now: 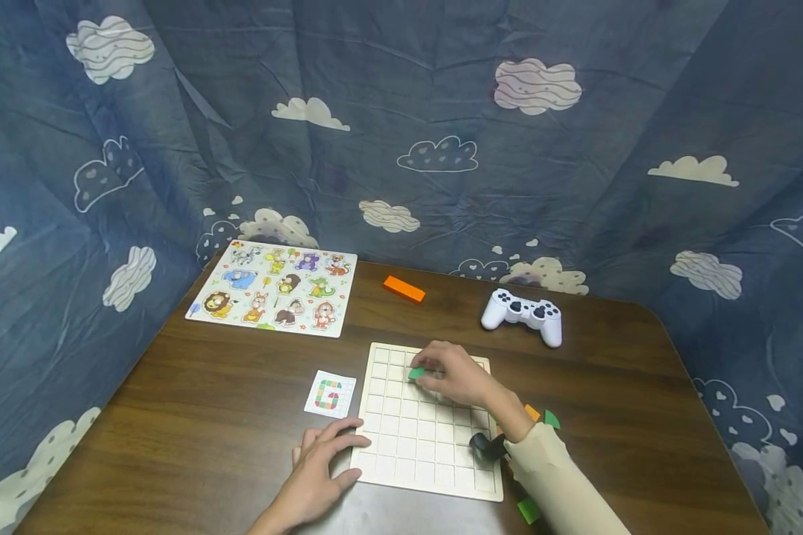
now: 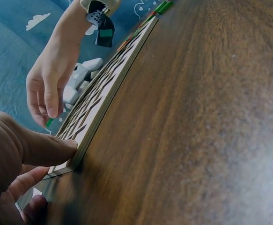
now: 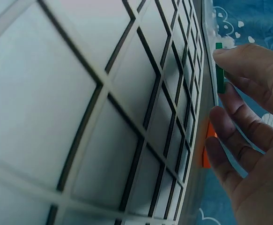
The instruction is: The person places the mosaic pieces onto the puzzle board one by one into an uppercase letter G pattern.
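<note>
In the head view my right hand (image 1: 458,375) pinches a small green tile (image 1: 415,373) between thumb and fingertips, over the upper part of a pale wooden grid board (image 1: 408,449). The right wrist view shows this green tile (image 3: 220,68) edge-on, held just above the board's surface. My left hand (image 1: 317,472) rests at the board's left edge, its fingers spread and fairly straight. The left wrist view shows its thumb (image 2: 56,149) touching the board's corner. Left of the board lies a small pattern card (image 1: 331,394) with a coloured G-like shape.
Loose green and orange pieces (image 1: 529,510) lie right of the board, partly hidden by the right sleeve. Behind stand an orange block (image 1: 404,289) and a white game controller (image 1: 522,317). An animal puzzle board (image 1: 277,287) lies at the back left, before a cloud-patterned curtain (image 1: 442,89).
</note>
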`<state>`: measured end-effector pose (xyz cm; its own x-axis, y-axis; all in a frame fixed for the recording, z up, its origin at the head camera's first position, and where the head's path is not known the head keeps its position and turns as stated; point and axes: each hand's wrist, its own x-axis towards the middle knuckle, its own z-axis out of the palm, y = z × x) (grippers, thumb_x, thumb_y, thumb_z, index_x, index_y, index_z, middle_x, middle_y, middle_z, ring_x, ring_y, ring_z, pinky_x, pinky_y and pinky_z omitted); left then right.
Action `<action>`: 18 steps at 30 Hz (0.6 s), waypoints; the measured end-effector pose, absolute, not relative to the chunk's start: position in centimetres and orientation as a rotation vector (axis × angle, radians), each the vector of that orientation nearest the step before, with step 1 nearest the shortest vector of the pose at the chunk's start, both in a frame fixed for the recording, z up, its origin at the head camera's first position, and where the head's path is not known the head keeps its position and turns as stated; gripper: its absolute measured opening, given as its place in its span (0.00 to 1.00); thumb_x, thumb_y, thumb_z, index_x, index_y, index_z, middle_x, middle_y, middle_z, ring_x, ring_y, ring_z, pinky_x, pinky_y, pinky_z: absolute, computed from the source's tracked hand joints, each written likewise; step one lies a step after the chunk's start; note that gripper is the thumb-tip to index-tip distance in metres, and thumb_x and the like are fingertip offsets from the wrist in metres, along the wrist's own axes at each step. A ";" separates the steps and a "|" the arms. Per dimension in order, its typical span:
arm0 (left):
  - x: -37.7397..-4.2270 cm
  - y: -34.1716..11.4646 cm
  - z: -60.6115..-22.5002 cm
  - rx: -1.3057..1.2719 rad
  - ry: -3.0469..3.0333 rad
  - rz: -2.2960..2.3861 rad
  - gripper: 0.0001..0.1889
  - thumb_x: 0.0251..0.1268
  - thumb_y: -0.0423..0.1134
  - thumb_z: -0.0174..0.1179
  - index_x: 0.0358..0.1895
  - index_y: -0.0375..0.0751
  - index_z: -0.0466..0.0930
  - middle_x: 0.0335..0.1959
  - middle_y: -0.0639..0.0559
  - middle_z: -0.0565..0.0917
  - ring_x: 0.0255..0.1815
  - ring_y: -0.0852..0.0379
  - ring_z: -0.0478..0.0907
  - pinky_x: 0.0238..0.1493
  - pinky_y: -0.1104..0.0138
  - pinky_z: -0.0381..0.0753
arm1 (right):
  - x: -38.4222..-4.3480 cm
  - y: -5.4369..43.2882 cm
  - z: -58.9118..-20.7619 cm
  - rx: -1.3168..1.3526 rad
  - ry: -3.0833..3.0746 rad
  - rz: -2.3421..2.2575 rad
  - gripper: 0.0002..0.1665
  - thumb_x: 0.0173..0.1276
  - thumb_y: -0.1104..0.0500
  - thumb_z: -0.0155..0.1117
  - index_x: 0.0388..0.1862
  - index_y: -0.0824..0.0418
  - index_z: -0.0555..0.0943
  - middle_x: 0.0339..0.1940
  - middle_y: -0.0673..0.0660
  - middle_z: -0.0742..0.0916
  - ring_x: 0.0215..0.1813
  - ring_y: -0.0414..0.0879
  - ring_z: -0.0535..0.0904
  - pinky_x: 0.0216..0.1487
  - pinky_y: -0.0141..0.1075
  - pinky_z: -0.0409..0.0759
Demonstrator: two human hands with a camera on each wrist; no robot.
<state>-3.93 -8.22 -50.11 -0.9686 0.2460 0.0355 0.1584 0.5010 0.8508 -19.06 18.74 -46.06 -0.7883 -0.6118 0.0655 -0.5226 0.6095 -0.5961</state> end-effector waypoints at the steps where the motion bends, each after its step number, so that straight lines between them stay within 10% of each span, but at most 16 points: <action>1: -3.9 -8.2 -50.1 0.356 2.641 1.479 0.20 0.54 0.32 0.70 0.51 0.55 0.84 0.69 0.57 0.74 0.53 0.57 0.60 0.50 0.52 0.52 | -19.1 18.6 -46.1 -0.955 2.687 -0.921 0.12 0.66 0.59 0.70 0.47 0.58 0.85 0.42 0.51 0.86 0.43 0.46 0.79 0.46 0.37 0.76; 18: -4.0 -8.2 -50.2 0.373 2.649 1.475 0.20 0.54 0.32 0.70 0.50 0.55 0.84 0.69 0.56 0.74 0.54 0.56 0.61 0.49 0.52 0.52 | -19.6 16.3 -46.7 -0.975 2.706 -0.866 0.12 0.65 0.60 0.70 0.47 0.59 0.85 0.41 0.52 0.86 0.41 0.45 0.80 0.45 0.35 0.77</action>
